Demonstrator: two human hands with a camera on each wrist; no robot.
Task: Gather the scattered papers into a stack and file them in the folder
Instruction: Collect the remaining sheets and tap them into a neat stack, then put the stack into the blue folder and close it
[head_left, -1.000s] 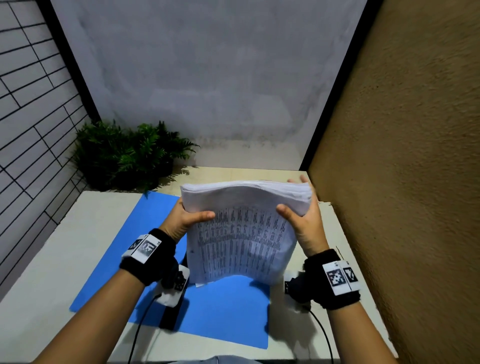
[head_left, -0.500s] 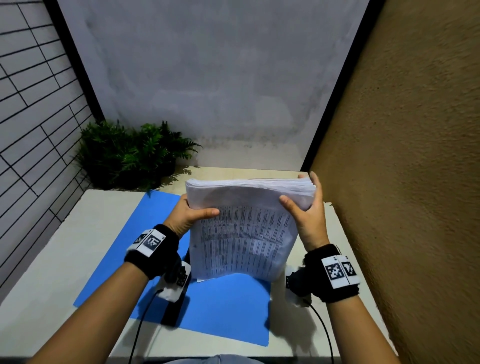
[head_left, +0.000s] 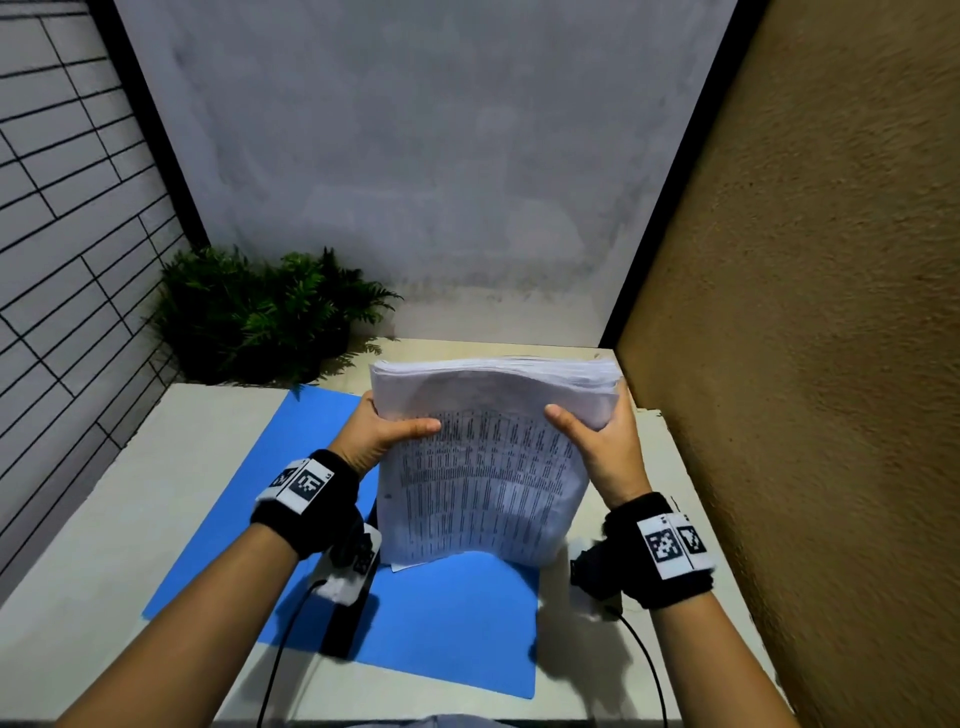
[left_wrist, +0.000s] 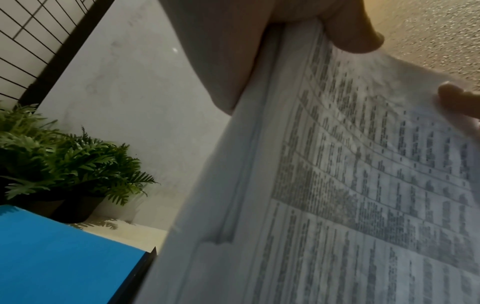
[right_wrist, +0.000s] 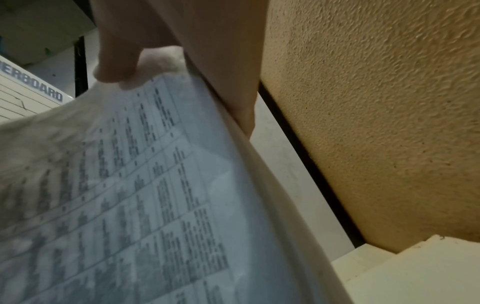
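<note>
Grey wall behind, a textured tan wall on the right and a tiled panel on the left box in a pale table (head_left: 130, 499), where an open blue folder (head_left: 447, 623) lies flat. Both hands hold a thick stack of printed papers (head_left: 483, 467) upright on its lower edge, above the folder's right half. The left hand (head_left: 371, 436) grips the stack's left side, thumb across the printed front sheet and fingers behind; the right hand (head_left: 605, 447) grips the right side the same way. Neither hand is nearer, as the stack sits square between them. Its long axis runs up and down, top edge bowed toward the far wall, and the sheets at the top look uneven. In the left wrist view one sheet juts out lower down the side edge.

My judgement is that the edges need squaring before the stack is laid flat. The folder lies directly below and toward the person, so the move is down and forward. A potted fern (head_left: 260, 312) stands at the far left corner, well clear. The tan wall is close beside the right hand, so there is little room on that side
</note>
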